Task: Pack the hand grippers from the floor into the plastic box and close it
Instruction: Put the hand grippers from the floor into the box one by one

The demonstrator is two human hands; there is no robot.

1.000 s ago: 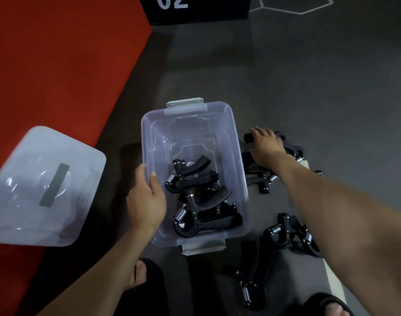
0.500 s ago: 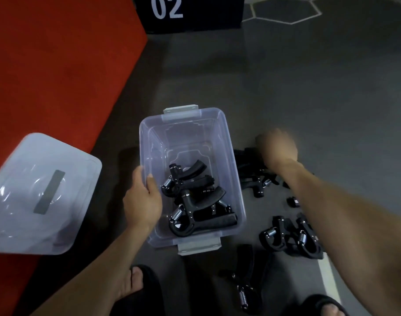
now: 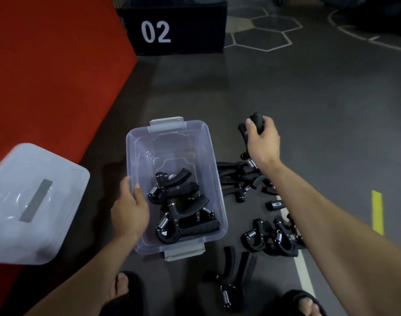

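A clear plastic box stands open on the dark floor with a few black hand grippers piled in its near half. My left hand grips the box's left rim. My right hand is raised to the right of the box, shut on a black hand gripper lifted off the floor. Several more hand grippers lie on the floor right of the box, others nearer me, and one by my feet.
The box's clear lid lies to the left, partly on a red mat. A black block marked 02 stands at the back. My sandalled feet are at the bottom edge. White and yellow lines mark the floor.
My right hand closed on a hand gripper in the pile right of the box and lifted it up and away from the floor. My left hand stayed on the box's rim.
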